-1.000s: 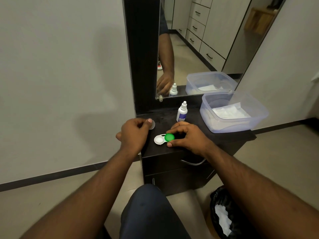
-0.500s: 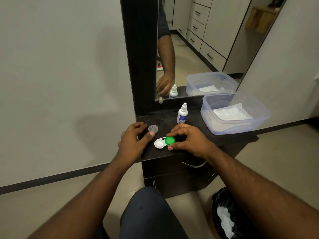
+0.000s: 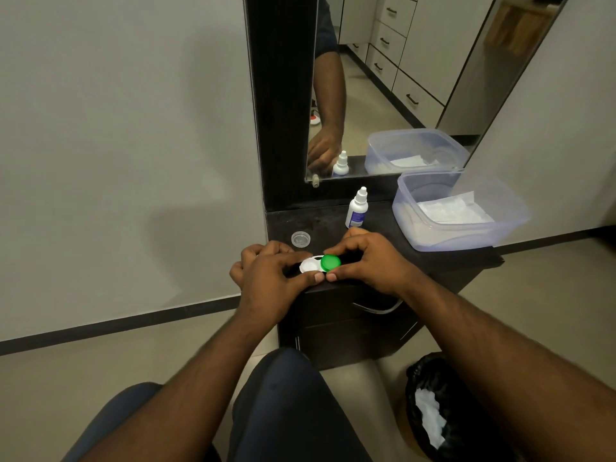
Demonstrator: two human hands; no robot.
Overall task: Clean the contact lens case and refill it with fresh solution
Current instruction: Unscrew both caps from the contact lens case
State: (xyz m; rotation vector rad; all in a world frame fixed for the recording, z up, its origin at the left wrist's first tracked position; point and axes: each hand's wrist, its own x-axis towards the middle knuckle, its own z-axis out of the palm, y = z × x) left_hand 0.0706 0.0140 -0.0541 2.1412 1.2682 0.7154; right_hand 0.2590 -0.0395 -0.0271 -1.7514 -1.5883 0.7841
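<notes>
Both hands are gripping the contact lens case [image 3: 319, 264] at the dresser top's [image 3: 383, 225] front edge.
Left hand [image 3: 266, 278] and right hand [image 3: 370, 261] fingers are pinching it (green cap [image 3: 330, 262] seemingly on), thumbs touching.

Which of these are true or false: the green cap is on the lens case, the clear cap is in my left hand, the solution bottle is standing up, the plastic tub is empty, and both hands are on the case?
1. The green cap sits on the lens case. True.
2. The clear cap is in the left hand. False: it lies on the dark countertop, behind that hand and apart from it.
3. The solution bottle stands upright. True.
4. The plastic tub is empty. False: white tissue lies inside it.
5. Both hands are at the case. True: the left hand and the right hand close around it from either side.
</notes>
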